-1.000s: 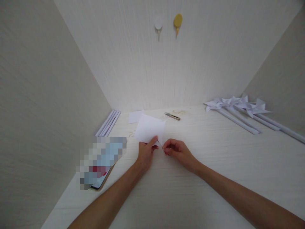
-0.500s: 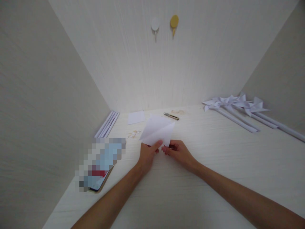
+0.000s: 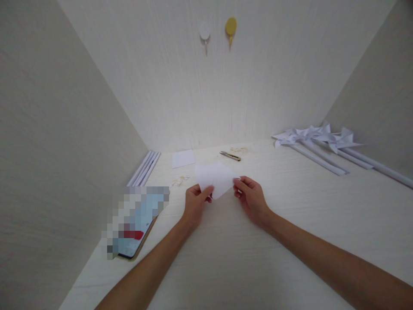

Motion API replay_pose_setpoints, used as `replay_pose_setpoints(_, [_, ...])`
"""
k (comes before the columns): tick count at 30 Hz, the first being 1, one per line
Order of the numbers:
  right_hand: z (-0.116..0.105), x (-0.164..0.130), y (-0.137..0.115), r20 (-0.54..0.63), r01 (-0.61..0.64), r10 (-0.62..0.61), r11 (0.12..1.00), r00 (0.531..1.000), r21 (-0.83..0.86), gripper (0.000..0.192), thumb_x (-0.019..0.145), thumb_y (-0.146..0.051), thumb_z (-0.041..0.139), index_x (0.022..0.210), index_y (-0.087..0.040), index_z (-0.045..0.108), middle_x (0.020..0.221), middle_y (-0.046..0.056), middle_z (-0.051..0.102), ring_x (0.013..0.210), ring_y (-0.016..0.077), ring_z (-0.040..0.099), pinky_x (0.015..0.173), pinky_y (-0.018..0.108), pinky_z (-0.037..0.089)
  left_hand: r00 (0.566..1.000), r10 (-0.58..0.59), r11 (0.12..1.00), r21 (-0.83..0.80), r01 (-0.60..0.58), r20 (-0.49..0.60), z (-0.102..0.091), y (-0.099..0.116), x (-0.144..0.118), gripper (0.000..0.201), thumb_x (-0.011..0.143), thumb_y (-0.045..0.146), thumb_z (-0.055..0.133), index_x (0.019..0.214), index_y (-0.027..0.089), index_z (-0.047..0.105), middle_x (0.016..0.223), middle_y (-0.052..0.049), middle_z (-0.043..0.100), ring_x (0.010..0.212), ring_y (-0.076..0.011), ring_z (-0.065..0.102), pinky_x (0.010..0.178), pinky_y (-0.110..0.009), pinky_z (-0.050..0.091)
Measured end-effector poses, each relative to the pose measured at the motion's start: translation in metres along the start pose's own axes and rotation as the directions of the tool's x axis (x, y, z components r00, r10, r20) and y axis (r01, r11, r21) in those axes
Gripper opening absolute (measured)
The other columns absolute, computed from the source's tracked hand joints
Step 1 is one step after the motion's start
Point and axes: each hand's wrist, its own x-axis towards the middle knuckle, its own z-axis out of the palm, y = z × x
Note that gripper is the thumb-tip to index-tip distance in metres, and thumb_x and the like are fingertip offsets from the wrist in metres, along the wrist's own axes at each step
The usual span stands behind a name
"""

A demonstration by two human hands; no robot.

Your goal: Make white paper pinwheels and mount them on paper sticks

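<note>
A white sheet of paper [image 3: 214, 177] is held above the table between my hands. My left hand [image 3: 196, 202] is closed on its lower left edge, thumb on top and fingers beneath. At the paper's right corner, my right hand [image 3: 251, 196] pinches the edge between thumb and fingers. Behind the sheet lies a pair of thread snips [image 3: 230, 156], and a second white paper sheet [image 3: 183, 159] rests flat to the left of them.
Several white paper rolls [image 3: 144, 168] lie along the left wall, near a partly blurred phone [image 3: 137, 241]. Paper pinwheels [image 3: 318, 137] on paper sticks are at the back right. Small pale scraps [image 3: 180, 180] lie on the table. Two hooks, one yellow [image 3: 230, 26], are on the back wall.
My right hand has moved right and away from me, from the paper's near edge to its right corner. The sheet has turned in my hands, and my left hand still grips it.
</note>
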Motion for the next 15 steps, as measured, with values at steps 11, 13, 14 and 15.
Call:
replay_pose_setpoints(11, [0.004, -0.008, -0.005, 0.351, 0.055, 0.098, 0.914, 0.931, -0.401, 0.022, 0.06, -0.033, 0.064, 0.051, -0.015, 0.058, 0.047, -0.003, 0.052, 0.046, 0.0073, 0.044, 0.049, 0.022, 0.034, 0.999, -0.018, 0.999, -0.049, 0.02, 0.041, 0.003, 0.004, -0.004, 0.013, 0.054, 0.021, 0.068, 0.053, 0.012, 0.059, 0.05, 0.001, 0.056, 0.047, -0.0089, 0.048, 0.048, -0.022, 0.037])
replay_pose_setpoints(13, [0.005, -0.009, -0.008, 0.384, 0.084, 0.1, 0.897, 0.918, -0.433, 0.021, 0.063, -0.033, 0.06, 0.053, -0.015, 0.059, 0.047, -0.003, 0.052, 0.047, 0.0076, 0.044, 0.05, 0.023, 0.034, 0.996, -0.028, 0.996, -0.077, 0.034, 0.081, 0.004, 0.005, -0.005, 0.013, 0.056, 0.022, 0.067, 0.055, 0.012, 0.06, 0.051, 0.001, 0.058, 0.048, -0.0097, 0.049, 0.048, -0.022, 0.037])
replay_pose_setpoints(14, [0.005, -0.01, -0.008, 0.392, 0.094, 0.098, 0.892, 0.915, -0.443, 0.02, 0.064, -0.033, 0.059, 0.054, -0.015, 0.059, 0.047, -0.003, 0.052, 0.047, 0.0078, 0.044, 0.05, 0.023, 0.035, 0.994, -0.031, 0.996, -0.081, 0.04, 0.104, 0.004, 0.005, -0.005, 0.013, 0.057, 0.023, 0.067, 0.057, 0.012, 0.06, 0.052, 0.0, 0.058, 0.048, -0.0103, 0.05, 0.048, -0.023, 0.037])
replay_pose_setpoints(15, [0.004, -0.01, -0.009, 0.396, 0.102, 0.096, 0.887, 0.913, -0.451, 0.02, 0.065, -0.032, 0.058, 0.054, -0.016, 0.059, 0.047, -0.003, 0.052, 0.047, 0.0079, 0.043, 0.05, 0.023, 0.035, 0.992, -0.032, 0.996, -0.081, 0.042, 0.122, 0.004, 0.006, -0.006, 0.013, 0.057, 0.023, 0.067, 0.058, 0.012, 0.06, 0.053, -0.001, 0.059, 0.048, -0.0107, 0.051, 0.048, -0.023, 0.037])
